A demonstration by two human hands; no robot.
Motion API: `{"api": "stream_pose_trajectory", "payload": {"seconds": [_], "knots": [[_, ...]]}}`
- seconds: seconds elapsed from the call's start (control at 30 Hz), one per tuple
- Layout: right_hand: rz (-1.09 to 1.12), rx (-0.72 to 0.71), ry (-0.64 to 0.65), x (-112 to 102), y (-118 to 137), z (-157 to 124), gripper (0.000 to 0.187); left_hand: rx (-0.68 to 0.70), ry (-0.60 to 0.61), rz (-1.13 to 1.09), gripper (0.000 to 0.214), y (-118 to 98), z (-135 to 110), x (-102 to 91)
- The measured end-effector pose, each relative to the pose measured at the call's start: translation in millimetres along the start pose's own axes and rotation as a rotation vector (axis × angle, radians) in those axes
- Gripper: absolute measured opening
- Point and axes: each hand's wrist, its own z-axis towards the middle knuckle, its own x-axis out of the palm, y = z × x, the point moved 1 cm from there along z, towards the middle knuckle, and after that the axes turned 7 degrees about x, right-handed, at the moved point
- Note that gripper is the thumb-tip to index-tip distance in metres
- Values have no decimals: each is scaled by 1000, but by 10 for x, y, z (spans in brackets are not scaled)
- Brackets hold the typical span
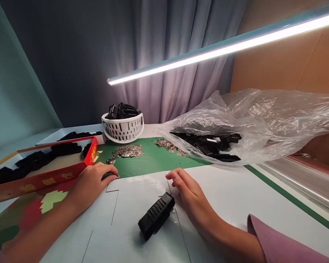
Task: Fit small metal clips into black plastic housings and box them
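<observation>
My left hand (94, 180) rests on the edge of the green mat (150, 160), fingers curled and pinching a small silvery metal piece (115, 176). A pile of the same metal pieces (127, 151) lies just beyond it. My right hand (188, 191) lies on the white table with fingers loosely bent and nothing in them. A ribbed black plastic part (156, 215) lies on the table just left of that hand's wrist, untouched.
A white slotted basket (123, 128) of black parts stands at the back. A clear plastic bag (249, 124) with black parts lies to the right, with a second pile of metal pieces (170, 145) beside it. A red cardboard box (38, 171) of black parts is on the left.
</observation>
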Motion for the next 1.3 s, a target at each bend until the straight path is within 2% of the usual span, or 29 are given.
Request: {"api": "stream_pose_trajectory", "payload": {"seconds": [0.1,0.23,0.4,0.53,0.67,0.77,0.83,0.93,1.13,1.3], "knots": [[-17,10,9,1,15,-1,34,-36,22,-46,9,-44,29,-10],[-110,5,136,23,20,-11,28,-47,59,-134,5,-56,87,11],[-293,-193,322,39,65,-38,26,-92,24,-147,12,25,134,100],[-375,-235,431,30,128,-64,37,-140,-35,-140,17,78,139,123],[-337,-227,391,27,114,-73,38,-187,-41,-127,18,80,121,98],[-268,-252,346,20,59,-62,23,-195,-21,-106,17,69,112,80],[-227,-264,333,13,28,-51,19,-191,-13,-87,16,68,115,74],[-260,-266,310,16,17,-43,22,-176,-6,-57,15,80,128,77],[-504,-215,281,55,47,-55,38,-150,-57,47,12,143,143,121],[-422,-182,304,49,49,-28,43,-117,-70,119,12,130,137,109]]}}
